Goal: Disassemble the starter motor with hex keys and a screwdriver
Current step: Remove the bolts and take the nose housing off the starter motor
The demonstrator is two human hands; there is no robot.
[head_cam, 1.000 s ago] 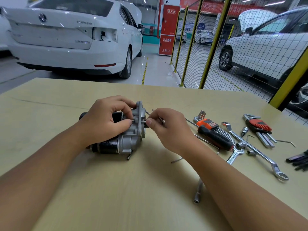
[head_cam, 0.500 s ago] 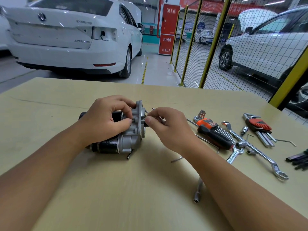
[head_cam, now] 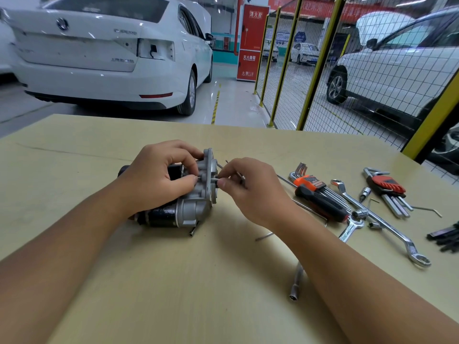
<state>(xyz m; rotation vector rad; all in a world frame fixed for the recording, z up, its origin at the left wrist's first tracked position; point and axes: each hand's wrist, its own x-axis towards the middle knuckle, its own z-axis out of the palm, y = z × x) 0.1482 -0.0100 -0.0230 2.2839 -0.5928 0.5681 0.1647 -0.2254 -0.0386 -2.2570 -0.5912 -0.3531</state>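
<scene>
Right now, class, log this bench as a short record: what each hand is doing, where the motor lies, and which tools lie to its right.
left hand: grips the starter motor, steadying it
right hand: pinches a thin hex key at the motor's flange
motor: on its side on the table
tools at right: screwdriver, two hex key sets, wrench
near edge: socket extension

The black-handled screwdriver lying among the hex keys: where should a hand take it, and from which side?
Probably by the thick black handle, coming from above with the right hand, which is nearest. The screwdriver lies flat on the table with its handle toward the person. Its shaft runs away past the orange hex key set, which crowds that end.
</scene>
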